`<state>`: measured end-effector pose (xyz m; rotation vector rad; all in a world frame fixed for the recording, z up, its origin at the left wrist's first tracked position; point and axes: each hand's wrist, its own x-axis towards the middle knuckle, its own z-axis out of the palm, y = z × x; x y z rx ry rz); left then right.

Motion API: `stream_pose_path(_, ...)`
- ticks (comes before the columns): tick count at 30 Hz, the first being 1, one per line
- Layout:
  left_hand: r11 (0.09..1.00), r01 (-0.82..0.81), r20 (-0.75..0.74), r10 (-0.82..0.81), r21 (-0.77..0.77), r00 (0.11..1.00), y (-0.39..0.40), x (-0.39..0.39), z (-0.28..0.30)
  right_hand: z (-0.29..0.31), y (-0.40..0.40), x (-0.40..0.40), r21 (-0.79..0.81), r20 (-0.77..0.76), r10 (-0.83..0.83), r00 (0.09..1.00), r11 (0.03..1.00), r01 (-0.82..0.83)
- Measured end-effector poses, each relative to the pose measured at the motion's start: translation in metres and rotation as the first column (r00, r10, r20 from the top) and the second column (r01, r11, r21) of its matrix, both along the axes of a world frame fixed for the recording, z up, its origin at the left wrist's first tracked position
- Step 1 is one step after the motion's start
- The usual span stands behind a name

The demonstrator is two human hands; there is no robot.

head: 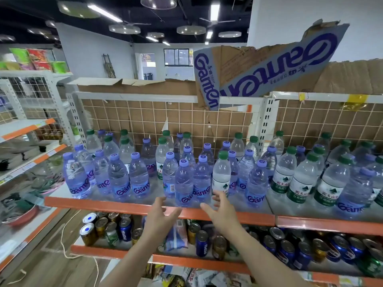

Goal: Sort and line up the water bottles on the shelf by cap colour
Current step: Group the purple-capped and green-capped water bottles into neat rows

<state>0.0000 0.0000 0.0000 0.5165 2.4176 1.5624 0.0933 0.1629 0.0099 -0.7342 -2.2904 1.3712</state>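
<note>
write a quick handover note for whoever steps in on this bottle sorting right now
Left hand: open, empty, just left of the front purple-capped clear plastic bottle.
Right hand: open, empty, just right of it.
Orange-edged shelf: purple caps mostly at front left, green caps mostly at right and along the back.
Done: partial purple grouping at left.
Left: one green-capped clear bottle stands among the front purples; a purple-capped bottle sits among the right-hand greens; back rows mixed.
</note>
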Motion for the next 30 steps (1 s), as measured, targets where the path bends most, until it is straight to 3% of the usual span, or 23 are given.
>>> stream_pose_path(13,0.999,0.048,-0.113,-0.045,0.021,0.993,0.062,-0.067,0.04,0.037,0.021,-0.076,0.119,-0.073,-0.097,0.993,0.987,0.105)
stream_pose_path(20,0.997,0.046,-0.218,-0.057,-0.056,0.974,0.084,-0.099,0.031,0.038,0.023,-0.111,0.292,0.036,-0.159,0.987,0.946,0.141)
stream_pose_path(26,0.982,0.16,-0.134,-0.172,-0.098,0.976,0.091,-0.107,0.013,0.031,0.025,-0.132,0.352,0.132,-0.249,0.959,0.917,0.19)
stream_pose_path(30,0.978,0.114,-0.251,-0.156,-0.174,0.955,0.088,-0.106,0.009,0.029,0.024,-0.135,0.423,0.107,-0.282,0.954,0.881,0.213)
